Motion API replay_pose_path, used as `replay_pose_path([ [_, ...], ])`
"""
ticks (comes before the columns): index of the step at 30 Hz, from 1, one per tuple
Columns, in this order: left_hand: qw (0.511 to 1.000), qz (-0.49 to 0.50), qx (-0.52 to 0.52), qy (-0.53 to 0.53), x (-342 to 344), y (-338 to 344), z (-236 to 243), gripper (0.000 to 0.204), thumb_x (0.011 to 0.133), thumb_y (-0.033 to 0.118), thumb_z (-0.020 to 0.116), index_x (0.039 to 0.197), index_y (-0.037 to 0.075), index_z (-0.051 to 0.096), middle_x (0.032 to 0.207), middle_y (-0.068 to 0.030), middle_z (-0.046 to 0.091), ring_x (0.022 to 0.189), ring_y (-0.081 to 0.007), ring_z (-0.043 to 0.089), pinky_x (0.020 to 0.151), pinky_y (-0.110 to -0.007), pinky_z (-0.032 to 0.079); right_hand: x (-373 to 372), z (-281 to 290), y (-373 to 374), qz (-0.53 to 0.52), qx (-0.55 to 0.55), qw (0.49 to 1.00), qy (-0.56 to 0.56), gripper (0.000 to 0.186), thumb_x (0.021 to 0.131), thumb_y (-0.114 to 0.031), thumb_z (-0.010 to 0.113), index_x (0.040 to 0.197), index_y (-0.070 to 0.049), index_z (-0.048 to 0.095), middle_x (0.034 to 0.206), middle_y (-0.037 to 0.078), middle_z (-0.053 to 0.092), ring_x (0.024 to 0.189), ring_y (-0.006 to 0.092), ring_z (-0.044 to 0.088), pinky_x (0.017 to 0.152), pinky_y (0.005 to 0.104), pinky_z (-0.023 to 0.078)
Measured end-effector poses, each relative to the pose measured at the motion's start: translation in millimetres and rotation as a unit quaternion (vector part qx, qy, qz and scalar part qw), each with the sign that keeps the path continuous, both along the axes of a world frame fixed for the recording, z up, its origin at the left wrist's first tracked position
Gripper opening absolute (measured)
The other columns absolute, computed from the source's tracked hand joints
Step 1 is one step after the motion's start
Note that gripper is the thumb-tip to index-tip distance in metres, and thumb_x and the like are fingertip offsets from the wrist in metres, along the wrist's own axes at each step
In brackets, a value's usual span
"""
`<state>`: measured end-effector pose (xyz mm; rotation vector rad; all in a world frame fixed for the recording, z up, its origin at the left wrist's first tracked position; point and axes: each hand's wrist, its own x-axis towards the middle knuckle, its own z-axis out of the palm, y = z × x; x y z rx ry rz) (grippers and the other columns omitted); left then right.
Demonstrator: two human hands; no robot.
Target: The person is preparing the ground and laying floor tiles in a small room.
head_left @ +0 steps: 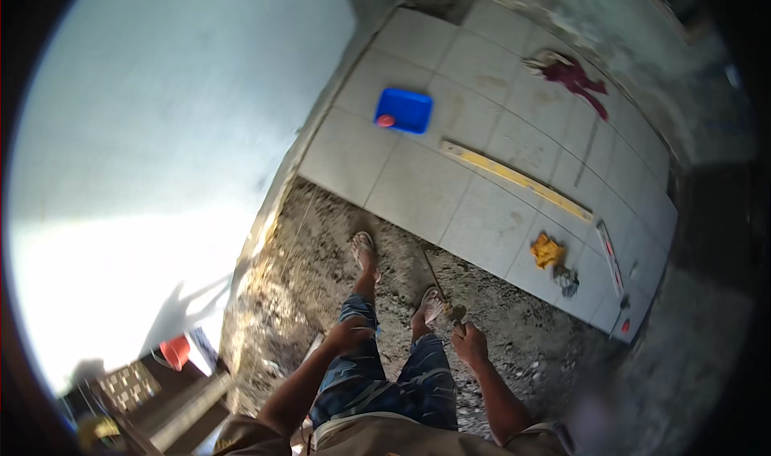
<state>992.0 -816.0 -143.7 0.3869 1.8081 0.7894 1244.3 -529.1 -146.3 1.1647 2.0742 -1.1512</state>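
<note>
Clasping small tool (pixel 455 312), right hand (pixel 471 344) forward, left hand (pixel 348 335) over thigh (pixel 347 374), grip unclear

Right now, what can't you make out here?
Head view:
Tool: handle mostly hidden by the right hand.
Left hand: palm turned from the camera.
Yellow bar: any fine markings too small.
Yellow thing, lower left: blurred near the dark rim.
Blurred patch, lower right: hides what lies behind.
</note>
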Motion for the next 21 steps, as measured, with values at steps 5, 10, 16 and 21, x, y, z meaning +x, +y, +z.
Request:
replay_pose_path([
  [5, 0.968, -0.171, -0.146, 0.108, 79.3, -1.0, -3.3, 0.061, 0.09, 0.054, 0.064, 0.134, 0.013, 0.06, 0.13, -0.0176, 0.064, 0.123, -0.0361, 0.06, 0.11, -0.052, 0.038, 18.5, -82.3, -51.2, 0.041, -0.075, 0.986, -0.141, 0.058, 0.101, -0.035, 0.059, 0.149, -0.01, 0.038, 0.117, 0.019, 0.06, 0.085, 0.0411, 0.06, 0.067, 0.057, 0.051],
  [10, 0.936, -0.177, -0.302, 0.017, 172.3, -153.3, -77.6, 0.079, 0.085, 0.062, 0.064, 0.149, 0.02, 0.044, 0.16, -0.0182, 0.032, 0.144, -0.0441, 0.036, 0.116, -0.063, 0.025, -28.5, -178.1, -127.7, 0.155, -0.107, 0.957, -0.221, 0.063, 0.102, -0.032, 0.055, 0.156, -0.011, 0.029, 0.119, 0.02, 0.061, 0.09, 0.0406, 0.061, 0.068, 0.0559, 0.052],
  [16, 0.951, -0.081, -0.296, -0.046, 256.2, -235.0, -144.4, 0.09, 0.081, 0.068, 0.065, 0.153, 0.023, 0.036, 0.159, -0.0249, 0.03, 0.142, -0.0479, 0.037, 0.113, -0.062, 0.033, -88.4, -305.2, -205.4, 0.199, 0.066, 0.973, -0.093, 0.051, 0.095, -0.023, 0.063, 0.139, -0.006, 0.045, 0.113, 0.023, 0.063, 0.085, 0.0383, 0.066, 0.072, 0.0537, 0.054],
  [21, 0.975, 0.174, -0.134, 0.032, 246.9, -262.2, -132.6, 0.095, 0.084, 0.048, 0.076, 0.155, 0.006, 0.03, 0.152, -0.0273, 0.037, 0.132, -0.0462, 0.048, 0.108, -0.05, 0.044, -161.8, -317.5, -331.9, 0.046, -0.101, 0.993, -0.04, 0.031, 0.091, -0.02, 0.065, 0.115, -0.003, 0.057, 0.092, 0.015, 0.067, 0.072, 0.0254, 0.068, 0.062, 0.0423, 0.056],
])
